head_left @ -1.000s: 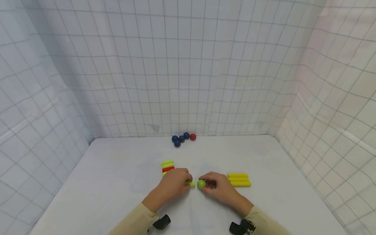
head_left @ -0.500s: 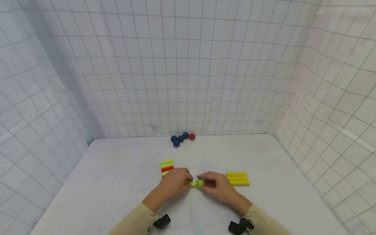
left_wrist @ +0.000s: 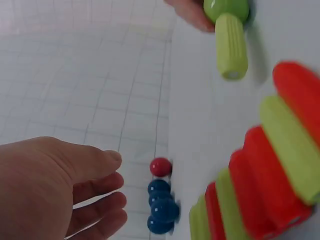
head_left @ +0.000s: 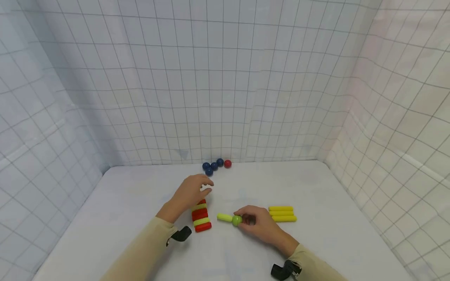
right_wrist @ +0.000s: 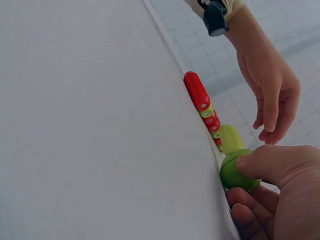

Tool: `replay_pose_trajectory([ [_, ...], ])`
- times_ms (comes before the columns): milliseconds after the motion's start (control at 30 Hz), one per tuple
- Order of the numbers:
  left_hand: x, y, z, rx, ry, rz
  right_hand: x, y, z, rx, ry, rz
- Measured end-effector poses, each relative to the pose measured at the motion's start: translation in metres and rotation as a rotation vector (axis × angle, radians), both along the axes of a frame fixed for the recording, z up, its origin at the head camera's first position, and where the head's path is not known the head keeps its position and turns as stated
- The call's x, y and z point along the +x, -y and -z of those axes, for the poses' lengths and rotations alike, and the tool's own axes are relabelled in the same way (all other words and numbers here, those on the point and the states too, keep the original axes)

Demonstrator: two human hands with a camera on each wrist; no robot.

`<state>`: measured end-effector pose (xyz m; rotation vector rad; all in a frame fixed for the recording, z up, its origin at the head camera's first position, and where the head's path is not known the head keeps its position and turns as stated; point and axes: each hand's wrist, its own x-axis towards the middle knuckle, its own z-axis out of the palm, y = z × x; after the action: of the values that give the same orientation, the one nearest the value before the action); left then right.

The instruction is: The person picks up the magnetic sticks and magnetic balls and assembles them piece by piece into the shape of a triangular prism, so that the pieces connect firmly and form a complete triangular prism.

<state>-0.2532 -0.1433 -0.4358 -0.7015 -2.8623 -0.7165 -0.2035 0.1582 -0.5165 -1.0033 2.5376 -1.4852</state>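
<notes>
My right hand point(head_left: 259, 223) pinches a green ball point(head_left: 237, 220) between thumb and fingers, low over the white table. A short ribbed lime-green rod point(head_left: 224, 217) meets the ball end to end and points left; both appear joined in the left wrist view. My left hand point(head_left: 190, 191) hovers above the far end of a row of short red and lime rods point(head_left: 200, 214), its fingers loosely bent and holding nothing. Part of that row is hidden under the hand in the head view. The right wrist view shows my thumb on the green ball point(right_wrist: 237, 171).
Several dark blue balls point(head_left: 209, 171) and one red ball point(head_left: 227, 164) sit together at the table's back edge. Longer yellow rods point(head_left: 283, 213) lie side by side, right of my right hand. Grid-patterned white cloth point(head_left: 225, 97) encloses the back and sides.
The green ball met the lime rod's end while my left hand gripped the rod. My left hand then let go and moved up and left, over the red and lime rods.
</notes>
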Motion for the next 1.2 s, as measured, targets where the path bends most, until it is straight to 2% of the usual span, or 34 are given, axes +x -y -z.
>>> replay_pose_trajectory([
  [133,-0.029,0.019,-0.008,-0.067,-0.066,-0.018,0.0,0.001,-0.001,0.006,0.006,0.004],
  [267,-0.052,0.027,-0.011,-0.099,-0.066,-0.01,-0.001,0.0,0.002,0.0,-0.01,0.007],
  [367,-0.065,0.026,-0.009,-0.111,-0.051,-0.014,-0.003,-0.001,0.004,-0.011,-0.017,0.01],
  [500,-0.076,0.019,-0.002,-0.146,-0.029,0.002,-0.003,0.0,0.002,-0.011,0.005,0.019],
  [667,-0.084,0.009,0.007,-0.223,-0.004,0.027,0.001,0.001,-0.001,0.006,0.034,0.024],
  [767,-0.085,0.005,0.01,-0.237,0.011,-0.001,0.001,0.002,-0.001,0.006,0.02,0.019],
  [900,-0.086,0.001,0.012,-0.204,0.049,-0.047,0.0,0.003,0.0,0.003,0.015,0.014],
  [1067,-0.087,-0.004,0.014,-0.19,0.082,-0.044,0.0,0.002,0.0,-0.006,0.054,0.028],
  [1200,-0.086,-0.008,0.015,-0.143,0.113,-0.06,0.001,0.0,-0.001,-0.011,0.069,0.042],
])
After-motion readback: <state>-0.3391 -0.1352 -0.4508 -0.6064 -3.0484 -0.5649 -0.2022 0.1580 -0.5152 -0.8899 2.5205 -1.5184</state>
